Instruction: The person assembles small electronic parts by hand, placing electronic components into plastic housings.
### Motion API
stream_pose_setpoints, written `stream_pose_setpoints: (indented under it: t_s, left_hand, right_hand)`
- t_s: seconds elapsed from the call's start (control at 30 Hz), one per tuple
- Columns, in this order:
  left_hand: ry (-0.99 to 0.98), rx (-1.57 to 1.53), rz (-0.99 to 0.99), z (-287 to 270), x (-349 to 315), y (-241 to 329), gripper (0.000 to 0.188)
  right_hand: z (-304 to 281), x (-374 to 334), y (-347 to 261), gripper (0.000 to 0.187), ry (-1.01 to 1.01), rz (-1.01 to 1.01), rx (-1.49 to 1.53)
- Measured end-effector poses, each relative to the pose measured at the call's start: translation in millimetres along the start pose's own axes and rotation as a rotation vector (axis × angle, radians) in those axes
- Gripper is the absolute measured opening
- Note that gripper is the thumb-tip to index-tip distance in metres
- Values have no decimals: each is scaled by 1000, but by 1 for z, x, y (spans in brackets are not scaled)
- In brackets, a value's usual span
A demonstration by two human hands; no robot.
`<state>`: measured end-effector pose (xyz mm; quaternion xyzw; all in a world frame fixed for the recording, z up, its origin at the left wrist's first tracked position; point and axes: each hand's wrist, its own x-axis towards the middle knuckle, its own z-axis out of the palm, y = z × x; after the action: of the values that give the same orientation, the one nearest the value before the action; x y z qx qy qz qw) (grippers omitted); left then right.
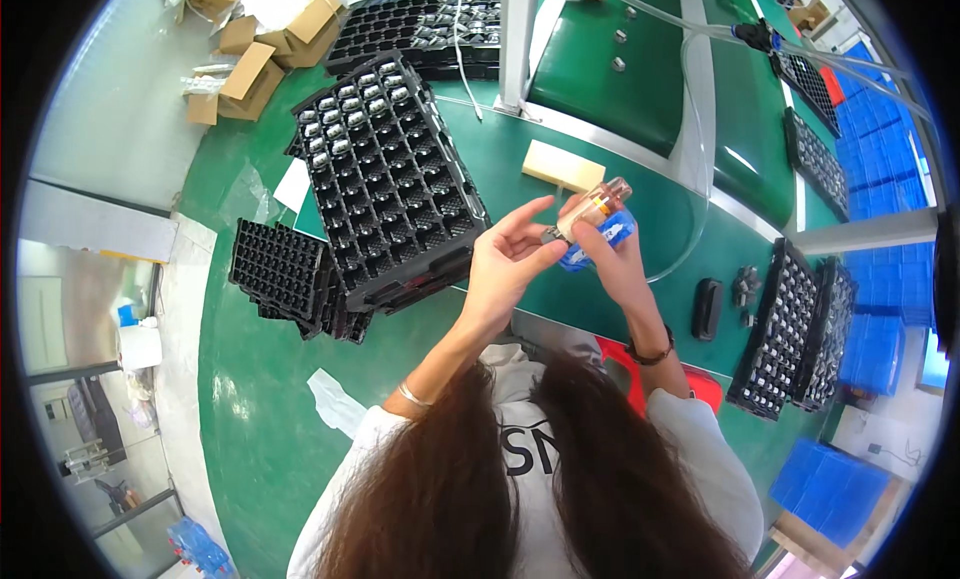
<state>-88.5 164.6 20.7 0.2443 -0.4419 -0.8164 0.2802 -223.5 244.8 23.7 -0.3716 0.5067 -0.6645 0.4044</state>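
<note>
In my right hand (622,266) is a small see-through brownish bottle-shaped piece (592,209) with a yellow band, tilted up to the right. A crumpled blue and white wrapper or cloth (612,239) is bunched under it, against the same fingers. My left hand (505,264) is at the piece's lower left end, its thumb and fingertips closed on a small grey metallic part (551,236). Whether that part is joined to the bottle-shaped piece I cannot tell. Just beyond both hands, a cream-coloured block (563,166) lies on the green table (640,214).
To the left, a black compartment tray (395,184) holds shiny parts in some pockets; more black trays (280,269) are stacked below it. A metal post (516,44) rises beyond. On the right are a black case (707,309), filled trays (775,329) and a looping clear tube (708,149).
</note>
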Motion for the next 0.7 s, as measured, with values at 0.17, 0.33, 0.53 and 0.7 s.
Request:
stream_pose_setpoints:
  t_s: [0.17, 0.33, 0.53, 0.7]
  left_hand:
    - [-48, 55, -39, -12, 1, 7, 60]
    - [216, 897, 423, -64, 25, 61, 39]
    - [566, 1605, 610, -200, 64, 105, 23]
    - [448, 1560, 502, -215, 86, 102, 16]
  right_hand:
    - [-7, 12, 9, 25, -40, -13, -113]
    - [-56, 59, 48, 26, 326, -127, -581]
    - [-48, 77, 74, 38, 372, -227, -933]
    - [-56, 75, 75, 47, 394, -46, -1005]
